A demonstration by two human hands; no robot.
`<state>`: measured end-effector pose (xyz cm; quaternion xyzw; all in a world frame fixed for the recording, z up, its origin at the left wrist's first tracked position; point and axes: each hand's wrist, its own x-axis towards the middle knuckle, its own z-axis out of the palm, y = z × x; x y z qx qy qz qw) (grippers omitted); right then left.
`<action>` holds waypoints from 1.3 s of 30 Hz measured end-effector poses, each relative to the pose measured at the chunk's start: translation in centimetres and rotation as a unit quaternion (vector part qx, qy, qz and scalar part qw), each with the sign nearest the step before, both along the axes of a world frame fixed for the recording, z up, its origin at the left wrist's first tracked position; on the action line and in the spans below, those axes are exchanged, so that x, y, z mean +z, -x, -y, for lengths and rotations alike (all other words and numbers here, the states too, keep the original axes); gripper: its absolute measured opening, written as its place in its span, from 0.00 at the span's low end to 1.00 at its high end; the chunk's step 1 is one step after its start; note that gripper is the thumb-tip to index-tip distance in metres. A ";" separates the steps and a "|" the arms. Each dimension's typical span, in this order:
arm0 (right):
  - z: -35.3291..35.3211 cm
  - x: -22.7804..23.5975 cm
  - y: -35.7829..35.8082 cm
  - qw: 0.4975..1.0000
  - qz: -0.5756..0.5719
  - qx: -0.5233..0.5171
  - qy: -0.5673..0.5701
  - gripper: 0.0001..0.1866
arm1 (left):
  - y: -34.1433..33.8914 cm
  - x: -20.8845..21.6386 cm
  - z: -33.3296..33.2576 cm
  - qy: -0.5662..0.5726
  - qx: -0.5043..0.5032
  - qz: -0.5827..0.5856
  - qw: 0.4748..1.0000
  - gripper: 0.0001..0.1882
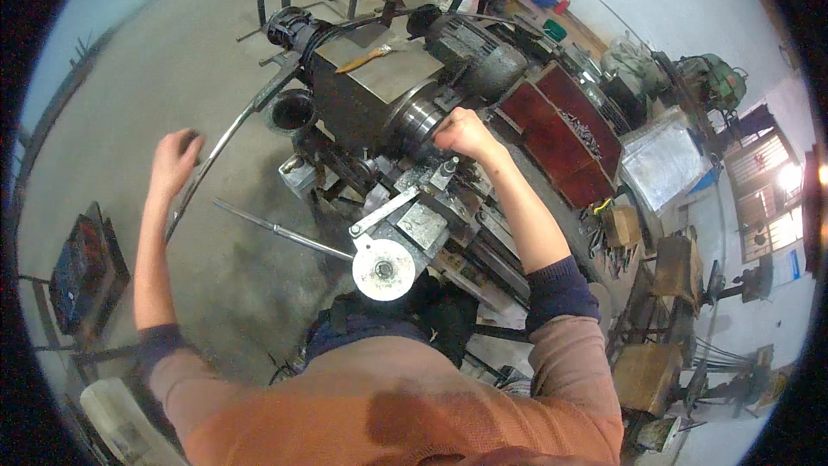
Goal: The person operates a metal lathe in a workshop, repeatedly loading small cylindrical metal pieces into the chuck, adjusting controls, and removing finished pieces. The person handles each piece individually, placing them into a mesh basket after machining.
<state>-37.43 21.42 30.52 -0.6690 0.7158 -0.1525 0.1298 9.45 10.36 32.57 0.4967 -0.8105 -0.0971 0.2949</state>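
A lathe-like machine stands in front of me, with a shiny round metal chuck (pixel 420 116) on its dark headstock. My right hand (pixel 464 134) is at the chuck's face with its fingers closed; whatever they hold is hidden. My left hand (pixel 175 162) is raised at the left, beside a long metal lever (pixel 228 136). Its fingers are slightly bent, the thumb stands apart, and no held object shows. Nearer my body is a pale round handwheel dial (pixel 384 269), with a flat wrench-like handle (pixel 385 212) above it and a thin metal rod (pixel 276 229) reaching left.
A brush (pixel 366 58) with a yellowish handle lies on the headstock's flat top (pixel 405 76). Behind it sits a ribbed motor (pixel 477 56). To the right are a dark red tray (pixel 561 134) with small metal parts, a silvery sheet (pixel 662 160) and several tools (pixel 608 242).
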 end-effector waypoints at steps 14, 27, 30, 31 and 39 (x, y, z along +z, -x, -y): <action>0.4 0.4 -0.1 0.998 0.055 -0.028 0.013 0.13 | -7.5 -8.7 8.7 -0.027 0.153 0.328 0.932 0.06; -0.5 1.1 -1.3 0.998 -0.009 -0.043 0.044 0.09 | -6.3 -11.5 21.7 0.043 0.090 0.146 0.984 0.16; -3.9 1.9 0.4 0.977 -0.057 0.003 0.204 0.11 | 4.1 -12.8 14.1 0.220 -0.018 -0.060 0.974 0.16; -5.3 2.8 0.8 0.966 -0.048 0.009 0.256 0.11 | 7.4 -13.1 12.3 0.011 0.016 0.022 1.000 0.16; -23.6 3.6 5.0 0.961 -0.069 -0.202 0.176 0.15 | 12.8 -29.9 14.0 -0.034 -0.165 0.349 0.922 0.13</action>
